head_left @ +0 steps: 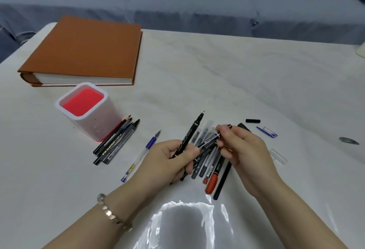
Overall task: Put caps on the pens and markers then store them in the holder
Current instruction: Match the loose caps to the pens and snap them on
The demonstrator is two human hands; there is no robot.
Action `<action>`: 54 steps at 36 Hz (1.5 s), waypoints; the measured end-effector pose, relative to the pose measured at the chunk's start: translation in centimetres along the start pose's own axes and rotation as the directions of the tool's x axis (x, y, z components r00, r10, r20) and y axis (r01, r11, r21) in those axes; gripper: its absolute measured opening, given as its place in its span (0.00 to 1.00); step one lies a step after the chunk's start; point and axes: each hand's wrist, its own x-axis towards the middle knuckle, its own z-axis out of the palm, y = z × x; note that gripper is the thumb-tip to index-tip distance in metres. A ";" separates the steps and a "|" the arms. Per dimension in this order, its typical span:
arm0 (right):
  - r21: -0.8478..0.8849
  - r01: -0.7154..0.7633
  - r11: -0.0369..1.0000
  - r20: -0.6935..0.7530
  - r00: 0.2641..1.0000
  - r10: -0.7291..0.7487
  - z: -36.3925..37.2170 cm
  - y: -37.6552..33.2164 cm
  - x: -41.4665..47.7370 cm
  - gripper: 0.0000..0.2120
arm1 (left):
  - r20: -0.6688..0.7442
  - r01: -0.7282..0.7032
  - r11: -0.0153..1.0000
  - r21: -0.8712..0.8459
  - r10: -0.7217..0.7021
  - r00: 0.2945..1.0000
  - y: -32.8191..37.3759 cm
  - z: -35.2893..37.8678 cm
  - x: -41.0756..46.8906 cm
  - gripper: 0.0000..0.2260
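Observation:
My left hand (169, 160) grips an uncapped black fineliner pen (192, 130), its tip pointing up and away. My right hand (239, 150) pinches a second dark pen with white lettering (209, 140) by its end, above a pile of several pens and markers (212, 166) on the table. The white holder with a red inside (87, 110) stands to the left, with nothing in it. A bundle of black pens and pencils (116, 142) lies against its base. Loose caps lie to the right: a black cap (252, 120), a blue clip cap (266, 132) and a clear cap (278, 156).
A blue uncapped gel pen (141, 156) lies between the holder and my left hand. A thick brown album (85, 51) sits at the back left of the white table. A grey sofa (197, 2) runs behind the table. A small dark object (348, 141) lies at the far right.

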 end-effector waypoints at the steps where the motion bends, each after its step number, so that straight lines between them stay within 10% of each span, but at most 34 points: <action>1: 0.036 -0.004 0.999 -0.009 1.000 0.004 -0.1 0.0 0.0 0.07 | 0.005 0.001 1.000 -0.009 -0.001 1.000 0.0 0.2 -0.1 0.15; 12: 0.448 0.103 0.888 -0.208 0.978 -0.008 -3.4 -1.1 1.3 0.11 | 0.243 0.356 0.900 -0.253 -0.297 0.923 0.3 -0.6 -1.0 0.13; 17: 0.028 0.097 0.995 -0.218 0.972 -0.089 -4.8 -1.6 0.7 0.06 | -0.006 0.194 0.981 0.003 -0.194 0.981 -1.2 -1.4 -1.3 0.13; 28: -0.020 0.107 0.994 -0.128 0.986 -0.109 -0.5 -1.5 -1.7 0.05 | 0.008 -0.193 0.826 0.530 0.222 0.975 -1.9 0.8 -2.1 0.12; 54: -0.113 0.127 0.985 -0.061 0.989 -0.134 -0.1 -1.0 -3.0 0.07 | 0.049 -0.278 0.639 0.717 0.351 0.935 -1.7 0.9 -1.8 0.12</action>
